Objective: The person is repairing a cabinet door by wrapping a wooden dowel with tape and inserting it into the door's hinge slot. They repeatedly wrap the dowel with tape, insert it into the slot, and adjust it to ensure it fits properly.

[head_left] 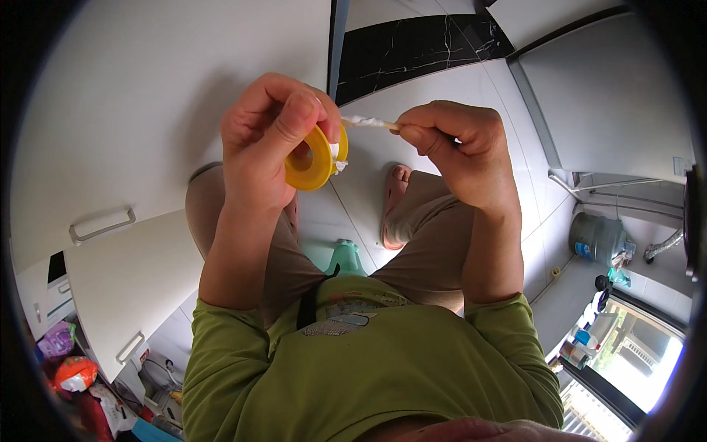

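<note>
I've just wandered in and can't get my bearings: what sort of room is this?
Probably a home kitchen or utility room, though I can't be sure which: there are pale cabinet doors, a tiled floor and a big bluish water bottle over on the right.

The wide view was directed downward from head height; left hand (259,141) and right hand (470,151) were seen near.

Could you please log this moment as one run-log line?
left hand: holds yellow spool | right hand: pinches thin piece partly wrapped in white | rest: bluish jug at far right
</note>
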`<state>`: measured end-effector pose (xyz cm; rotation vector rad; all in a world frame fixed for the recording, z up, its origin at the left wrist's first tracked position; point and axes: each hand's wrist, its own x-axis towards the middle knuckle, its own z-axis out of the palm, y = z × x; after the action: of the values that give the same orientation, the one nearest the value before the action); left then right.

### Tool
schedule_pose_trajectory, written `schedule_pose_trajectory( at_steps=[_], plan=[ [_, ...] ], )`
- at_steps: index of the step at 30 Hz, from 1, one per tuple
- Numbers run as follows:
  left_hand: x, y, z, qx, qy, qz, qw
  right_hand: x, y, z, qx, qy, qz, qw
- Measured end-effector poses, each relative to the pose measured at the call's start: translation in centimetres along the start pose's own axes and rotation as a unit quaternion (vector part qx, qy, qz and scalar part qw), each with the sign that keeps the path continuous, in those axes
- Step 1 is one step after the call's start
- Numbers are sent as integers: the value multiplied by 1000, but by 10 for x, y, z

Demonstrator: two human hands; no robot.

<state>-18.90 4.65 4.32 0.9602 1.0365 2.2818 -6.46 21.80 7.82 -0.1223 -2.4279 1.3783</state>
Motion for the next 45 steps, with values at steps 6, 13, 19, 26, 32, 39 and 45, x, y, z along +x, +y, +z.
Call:
schedule_pose_trajectory(
  at_steps=[6,13,19,26,32,39,45],
  plan=[
    [2,0,0,-2,-4,-6,1000,0,2,1,12,13,-13,1000],
    [2,-2,10,8,69,-78,995,2,9,-3,37,36,24,998],
    [-5,-11,13,94,17,-159,983,2,11,-2,14,29,12,999],
    [-3,-6,17,172,-3,-172,970,2,10,8,30,38,25,998],
    [-5,-12,19,142,-6,-195,970,4,15,10,47,39,27,998],
    [-6,-12,17,103,9,-202,974,5,10,4,46,-4,87,995],
    [-6,-15,14,94,1,-210,973,6,16,10,24,22,37,999]
  ],
)
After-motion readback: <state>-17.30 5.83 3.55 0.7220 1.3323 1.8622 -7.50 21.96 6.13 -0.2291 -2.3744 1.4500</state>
